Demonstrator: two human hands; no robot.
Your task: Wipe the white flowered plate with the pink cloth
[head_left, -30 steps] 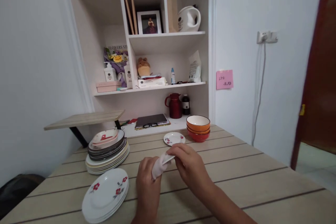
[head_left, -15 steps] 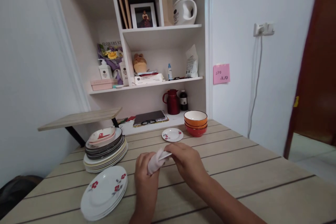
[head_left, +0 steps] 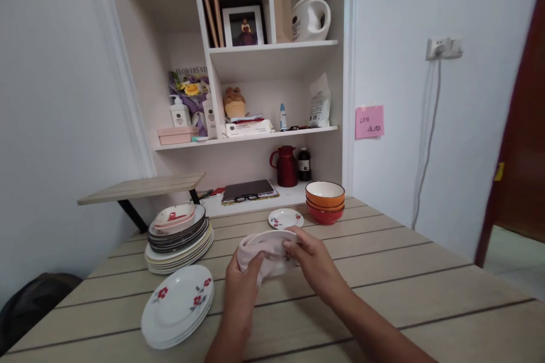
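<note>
A small white plate [head_left: 277,237] is held tilted above the table between both hands, its lower part behind a pale pink cloth [head_left: 267,265]. My left hand [head_left: 243,283] is closed on the cloth, pressing it round the plate's left edge, thumb on the near side. At the right edge, my right hand [head_left: 315,264] pinches the plate between thumb and fingers. Just beyond lies another small plate with red flowers [head_left: 285,218]. To the left of my left hand is a short stack of white flowered plates [head_left: 176,306].
A taller stack of mixed plates [head_left: 181,247] with pink-rimmed dishes on top stands at the back left, near a raised wooden stand [head_left: 142,186]. Stacked orange and red bowls [head_left: 325,202] are at the back right. Behind are a red jug [head_left: 286,167] and a dark laptop [head_left: 249,190].
The plate has turned from nearly edge-on to show its face, and the cloth has opened out across it. My left thumb now lies over the cloth. The view has shifted slightly left.
</note>
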